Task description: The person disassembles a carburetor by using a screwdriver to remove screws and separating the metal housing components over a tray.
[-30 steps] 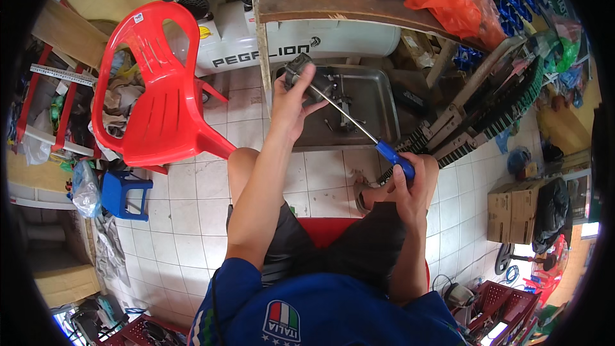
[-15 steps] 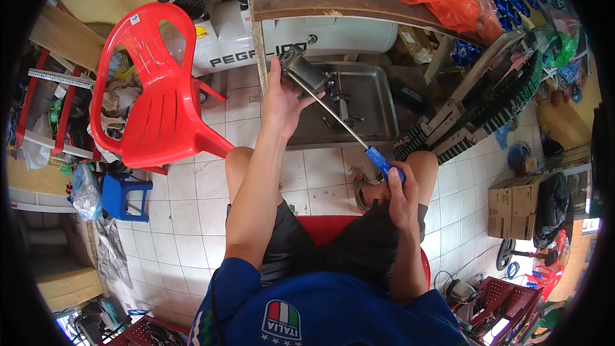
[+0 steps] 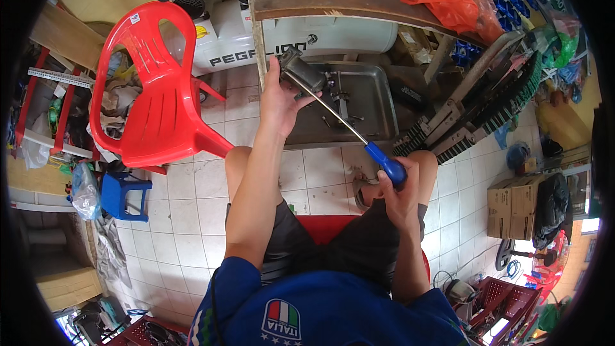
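Above tray edge, tiles, screwdriver, perhaps touching casing

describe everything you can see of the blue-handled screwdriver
The screwdriver has a glossy, plastic-looking blue handle with a narrow neck and a bulbous end, and a long, straight, slim shaft of shiny metal. It slants toward the upper left. The right hand grips the handle's rounded end; the shaft runs to the dark metal part in the left hand. The tip is too indistinct to show its shape or whether it is seated.
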Demonstrator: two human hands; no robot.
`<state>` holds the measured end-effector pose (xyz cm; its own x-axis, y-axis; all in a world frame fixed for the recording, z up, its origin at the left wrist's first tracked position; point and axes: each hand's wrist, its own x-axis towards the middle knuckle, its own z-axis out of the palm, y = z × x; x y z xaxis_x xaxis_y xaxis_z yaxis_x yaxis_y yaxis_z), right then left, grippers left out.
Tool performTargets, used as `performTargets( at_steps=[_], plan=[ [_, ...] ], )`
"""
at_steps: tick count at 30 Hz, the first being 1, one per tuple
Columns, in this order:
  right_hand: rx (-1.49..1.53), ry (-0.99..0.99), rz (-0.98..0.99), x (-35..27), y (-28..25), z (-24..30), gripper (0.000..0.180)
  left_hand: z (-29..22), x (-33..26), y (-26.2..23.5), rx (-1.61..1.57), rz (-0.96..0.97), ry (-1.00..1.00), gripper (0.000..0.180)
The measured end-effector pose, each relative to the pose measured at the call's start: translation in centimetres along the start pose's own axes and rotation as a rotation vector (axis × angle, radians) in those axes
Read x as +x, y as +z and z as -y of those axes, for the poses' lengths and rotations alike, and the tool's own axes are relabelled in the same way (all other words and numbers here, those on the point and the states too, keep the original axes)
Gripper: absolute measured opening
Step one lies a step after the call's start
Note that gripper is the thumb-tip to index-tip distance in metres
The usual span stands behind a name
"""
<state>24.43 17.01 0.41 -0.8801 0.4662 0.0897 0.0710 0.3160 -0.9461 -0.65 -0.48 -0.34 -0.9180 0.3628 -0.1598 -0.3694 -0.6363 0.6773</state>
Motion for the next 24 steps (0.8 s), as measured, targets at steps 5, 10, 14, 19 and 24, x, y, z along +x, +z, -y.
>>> performTargets(
  at_steps=[5,10,14,19,24],
  plan=[
    [-0.321,-0.293,-0.057,0.5,0.1,-0.1,0.038,-0.2,0.0,-0.3,-0.013,-0.016,-0.019,0.064],
    [-0.266,-0.143,-0.009,-0.1,0.1,-0.2,0.032,-0.3,-0.3,-0.1,-0.051,0.045,0.001,0.06],
    [-0.107,-0.007,0.026,-0.4,-0.2,-0.3,0.026,-0.1,-0.4,0.3,-0.037,0.06,0.007,0.062],
    [-0.005,0.043,0.027,-0.3,-0.3,-0.1,0.029,-0.2,-0.7,0.8,-0.025,0.086,0.006,0.063],
    [0.0,0.067,0.029,-0.2,-0.5,0.0,0.03,-0.1,-0.6,0.7,-0.024,0.101,0.013,0.064]
  ],
)
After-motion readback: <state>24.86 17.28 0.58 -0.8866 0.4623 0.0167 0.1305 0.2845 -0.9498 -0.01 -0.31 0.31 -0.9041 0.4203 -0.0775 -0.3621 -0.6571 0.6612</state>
